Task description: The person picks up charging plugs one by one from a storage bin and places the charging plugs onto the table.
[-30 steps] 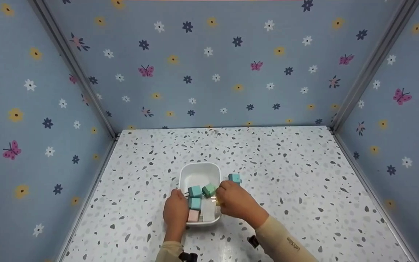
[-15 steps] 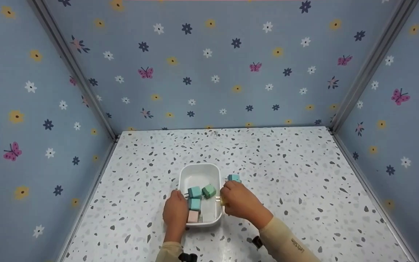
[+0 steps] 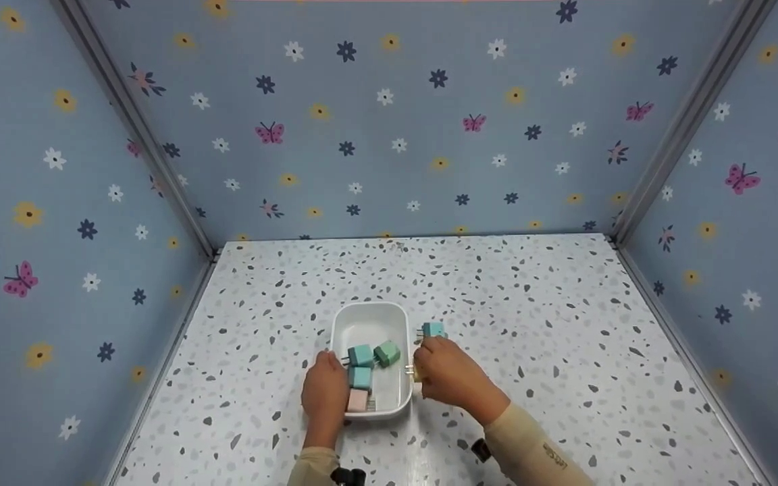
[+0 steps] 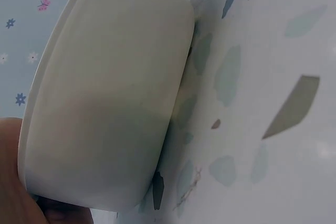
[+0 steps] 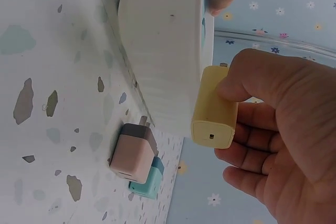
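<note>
A white plastic box (image 3: 370,324) holds two light-blue plug chargers (image 3: 360,378), a green charger (image 3: 387,353) and a pink charger (image 3: 358,400). My left hand (image 3: 325,390) grips its left wall; in the left wrist view, part of that hand (image 4: 18,182) shows at the rim. Just by the box's right rim, my right hand (image 3: 453,373) pinches a yellow charger (image 5: 215,108) between thumb and fingers, its prongs toward the box. On the table beyond that hand lie another pink charger (image 5: 134,153) and a light-blue charger (image 3: 433,329).
The speckled white tabletop (image 3: 537,304) stretches around the box on all sides. Blue flowered panels (image 3: 396,135) with grey metal corner rails (image 3: 693,115) enclose it at the back, left and right.
My right hand has drawn the yellow charger a little to the right, from over the box to its right rim. The left hand stays on the box.
</note>
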The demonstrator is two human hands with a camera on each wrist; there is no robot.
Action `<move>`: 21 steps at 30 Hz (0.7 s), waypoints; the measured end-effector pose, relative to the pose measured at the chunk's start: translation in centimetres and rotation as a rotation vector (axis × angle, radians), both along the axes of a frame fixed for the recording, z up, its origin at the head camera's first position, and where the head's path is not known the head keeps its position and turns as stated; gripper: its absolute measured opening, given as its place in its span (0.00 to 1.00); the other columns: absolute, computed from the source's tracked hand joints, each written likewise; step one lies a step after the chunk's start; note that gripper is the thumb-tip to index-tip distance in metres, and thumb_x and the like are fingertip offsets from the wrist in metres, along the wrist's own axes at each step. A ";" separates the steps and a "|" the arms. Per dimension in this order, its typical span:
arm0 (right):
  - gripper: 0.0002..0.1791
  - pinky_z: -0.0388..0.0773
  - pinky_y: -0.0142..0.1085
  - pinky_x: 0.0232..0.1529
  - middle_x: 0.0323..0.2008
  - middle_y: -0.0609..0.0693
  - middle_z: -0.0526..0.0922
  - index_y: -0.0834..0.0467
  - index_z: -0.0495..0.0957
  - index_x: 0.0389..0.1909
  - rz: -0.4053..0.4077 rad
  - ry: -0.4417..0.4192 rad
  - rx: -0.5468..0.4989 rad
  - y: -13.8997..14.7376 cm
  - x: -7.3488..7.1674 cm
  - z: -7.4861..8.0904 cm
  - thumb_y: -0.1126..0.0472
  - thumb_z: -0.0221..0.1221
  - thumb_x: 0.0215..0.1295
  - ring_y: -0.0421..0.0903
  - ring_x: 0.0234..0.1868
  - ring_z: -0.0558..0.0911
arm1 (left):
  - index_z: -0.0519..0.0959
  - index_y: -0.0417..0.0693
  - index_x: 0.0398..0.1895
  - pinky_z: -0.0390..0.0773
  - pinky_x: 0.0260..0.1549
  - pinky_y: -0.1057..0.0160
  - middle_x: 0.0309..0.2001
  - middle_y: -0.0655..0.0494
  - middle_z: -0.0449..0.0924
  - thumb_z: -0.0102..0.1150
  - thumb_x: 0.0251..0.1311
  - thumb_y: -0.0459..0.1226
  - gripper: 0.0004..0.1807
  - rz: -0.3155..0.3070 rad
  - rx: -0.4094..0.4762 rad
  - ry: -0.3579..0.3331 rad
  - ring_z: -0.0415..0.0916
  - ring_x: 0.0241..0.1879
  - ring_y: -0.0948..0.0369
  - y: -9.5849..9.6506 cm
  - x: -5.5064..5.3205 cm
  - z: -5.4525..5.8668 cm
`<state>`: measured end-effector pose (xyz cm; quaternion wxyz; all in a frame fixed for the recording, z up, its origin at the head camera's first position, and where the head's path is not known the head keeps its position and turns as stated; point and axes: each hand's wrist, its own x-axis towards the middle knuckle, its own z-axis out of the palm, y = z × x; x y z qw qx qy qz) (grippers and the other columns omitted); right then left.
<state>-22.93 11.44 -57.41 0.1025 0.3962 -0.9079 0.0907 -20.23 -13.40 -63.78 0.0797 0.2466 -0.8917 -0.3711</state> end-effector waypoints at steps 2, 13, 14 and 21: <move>0.19 0.76 0.42 0.44 0.34 0.46 0.76 0.55 0.78 0.33 -0.003 -0.003 -0.002 0.1 0.0 -0.1 0.57 0.75 0.41 0.45 0.34 0.73 | 0.79 0.43 0.49 0.74 0.31 0.49 0.38 0.43 0.85 0.38 0.81 0.47 0.21 0.000 -0.005 0.001 0.83 0.37 0.46 0.0 0.0 0.0; 0.15 0.77 0.42 0.40 0.34 0.48 0.76 0.56 0.78 0.34 -0.023 0.040 0.012 0.7 0.3 -0.8 0.61 0.71 0.44 0.45 0.33 0.73 | 0.79 0.42 0.49 0.75 0.30 0.47 0.40 0.41 0.86 0.38 0.81 0.47 0.22 0.007 -0.012 0.024 0.84 0.39 0.43 0.0 -0.1 -0.1; 0.15 0.77 0.42 0.40 0.34 0.48 0.75 0.56 0.78 0.34 -0.026 0.041 0.021 0.8 0.3 -0.8 0.62 0.70 0.43 0.45 0.33 0.72 | 0.79 0.42 0.49 0.75 0.31 0.46 0.41 0.40 0.86 0.38 0.81 0.47 0.22 0.007 -0.012 0.028 0.84 0.39 0.43 0.0 -0.1 -0.1; 0.14 0.77 0.41 0.39 0.34 0.47 0.75 0.57 0.79 0.36 -0.045 0.008 0.035 0.8 0.3 -1.1 0.62 0.69 0.45 0.44 0.33 0.72 | 0.79 0.41 0.52 0.76 0.33 0.46 0.42 0.40 0.86 0.37 0.81 0.47 0.23 0.007 -0.004 0.015 0.84 0.41 0.43 0.1 -0.1 -0.2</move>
